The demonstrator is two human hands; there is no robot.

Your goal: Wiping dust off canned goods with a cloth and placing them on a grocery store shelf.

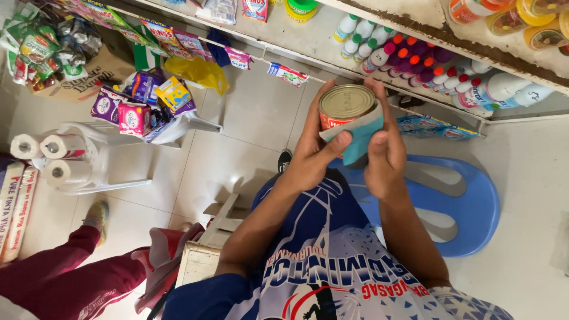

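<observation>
Tin-topped and red-labelled, a small can sat gripped between both hands, just in front of the wearer's chest and above the blue plastic stool. The left hand was closed around the can's left side, its thumb pressed across a teal cloth that wrapped the can's lower right edge. The right hand was clamped on the cloth and the can from the other side, fingers reaching up past the rim. Both hands were together on the same can, touching each other through the cloth.

Just beyond the can, toward the top of the view, a shelf carried a row of white bottles with red, purple and green caps, and jars with yellow lids stood on the ledge further beyond the can. Below the can lay the wearer's blue and white printed shirt. Left of the can, well apart, a white plastic chair held purple and pink packets. Further left of the can, another white chair bore rolls of tissue paper. Below those, another person's maroon trouser leg stretched across the tiled floor.
</observation>
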